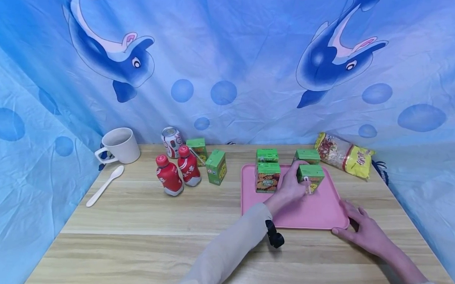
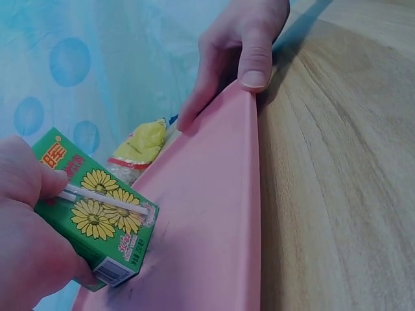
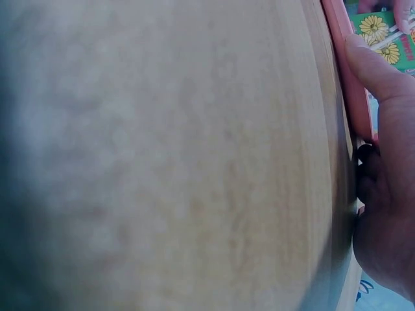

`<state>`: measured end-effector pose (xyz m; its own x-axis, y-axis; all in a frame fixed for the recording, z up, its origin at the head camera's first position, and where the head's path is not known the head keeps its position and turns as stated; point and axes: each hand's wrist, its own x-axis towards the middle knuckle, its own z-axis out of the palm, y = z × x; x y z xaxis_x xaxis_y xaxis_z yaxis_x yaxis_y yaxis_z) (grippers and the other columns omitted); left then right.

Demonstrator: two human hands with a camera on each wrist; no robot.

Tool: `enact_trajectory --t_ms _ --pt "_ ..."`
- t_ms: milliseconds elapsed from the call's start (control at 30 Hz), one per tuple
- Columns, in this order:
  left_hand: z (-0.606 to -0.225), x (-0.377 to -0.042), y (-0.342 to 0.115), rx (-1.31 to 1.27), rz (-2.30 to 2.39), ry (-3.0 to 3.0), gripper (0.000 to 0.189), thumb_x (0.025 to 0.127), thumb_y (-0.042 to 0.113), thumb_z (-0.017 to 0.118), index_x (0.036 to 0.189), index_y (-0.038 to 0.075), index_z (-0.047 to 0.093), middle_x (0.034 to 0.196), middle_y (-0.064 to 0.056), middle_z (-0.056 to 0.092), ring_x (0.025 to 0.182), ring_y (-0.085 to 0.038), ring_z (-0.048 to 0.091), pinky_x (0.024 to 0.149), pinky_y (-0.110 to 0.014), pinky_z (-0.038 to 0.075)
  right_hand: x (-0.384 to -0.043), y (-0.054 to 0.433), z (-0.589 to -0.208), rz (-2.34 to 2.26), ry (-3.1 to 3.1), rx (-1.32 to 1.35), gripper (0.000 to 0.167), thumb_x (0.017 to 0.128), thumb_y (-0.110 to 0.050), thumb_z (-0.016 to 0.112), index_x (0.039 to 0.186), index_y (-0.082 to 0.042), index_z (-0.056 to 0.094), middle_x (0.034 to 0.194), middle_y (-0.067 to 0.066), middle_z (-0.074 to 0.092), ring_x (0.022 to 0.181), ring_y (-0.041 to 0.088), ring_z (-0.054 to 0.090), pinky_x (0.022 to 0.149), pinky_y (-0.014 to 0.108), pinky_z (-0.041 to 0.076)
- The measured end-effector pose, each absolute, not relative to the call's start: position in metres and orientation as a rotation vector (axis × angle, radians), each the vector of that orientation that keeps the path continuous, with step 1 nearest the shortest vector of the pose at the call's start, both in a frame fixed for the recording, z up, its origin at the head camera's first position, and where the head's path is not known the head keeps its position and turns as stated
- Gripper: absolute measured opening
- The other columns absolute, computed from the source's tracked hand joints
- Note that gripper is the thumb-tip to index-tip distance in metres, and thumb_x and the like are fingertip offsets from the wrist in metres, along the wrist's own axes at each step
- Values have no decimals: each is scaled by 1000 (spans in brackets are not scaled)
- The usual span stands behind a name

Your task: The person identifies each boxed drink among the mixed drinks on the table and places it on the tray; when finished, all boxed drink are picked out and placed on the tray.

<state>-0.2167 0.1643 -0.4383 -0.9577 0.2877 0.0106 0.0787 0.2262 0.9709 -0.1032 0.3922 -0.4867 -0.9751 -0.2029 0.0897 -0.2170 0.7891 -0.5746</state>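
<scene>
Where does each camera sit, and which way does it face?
Head: worn on the head, facing forward and down at the pink tray; left hand, right hand and sleeves show.
Left wrist: on that wrist, facing across the tray past a flower-printed green drink carton; both hands show.
Right wrist: on that wrist, facing mostly wooden table; right hand and part of left hand show.
Shared: both wrist views include tray and carton.

The left grip [image 2: 29, 227] hides part of one green carton [image 2: 97, 223].

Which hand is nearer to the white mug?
Left. The left hand grips a green carton right of the mug; the right hand, touching the pink tray, is farther right.
</scene>
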Motion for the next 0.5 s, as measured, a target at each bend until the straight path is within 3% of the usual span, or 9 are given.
enact_trajectory --t_ms 133,267,367,500 --pt "-438 -217 163 378 1824 2312 63 87 -12 65 132 30 53 109 1 60 83 -16 60 58 -25 48 -104 392 -486 953 -2953 350 96 84 -39 80 152 7 31 147 36 37 132 58 33 118 60 3" --pt "-440 -216 162 426 1818 2364 62 87 -9 67 136 26 50 103 0 60 80 -14 57 61 -25 47 -104 391 -485 955 -2968 344 96 85 -40 80 152 8 30 148 36 36 133 58 32 118 60 2" --pt "-440 -213 162 399 1802 2456 61 87 -1 72 138 22 47 108 -2 60 87 -13 58 73 -24 50 -103 391 -485 955 -2978 334 97 85 -41 79 152 8 29 148 36 35 133 58 31 118 60 2" --pt "-440 -204 166 287 1747 2630 59 87 11 76 136 16 46 121 -2 57 109 -14 56 93 -28 47 -102 391 -485 941 -2980 328 97 85 -42 79 151 9 30 147 37 36 132 59 32 117 61 3"
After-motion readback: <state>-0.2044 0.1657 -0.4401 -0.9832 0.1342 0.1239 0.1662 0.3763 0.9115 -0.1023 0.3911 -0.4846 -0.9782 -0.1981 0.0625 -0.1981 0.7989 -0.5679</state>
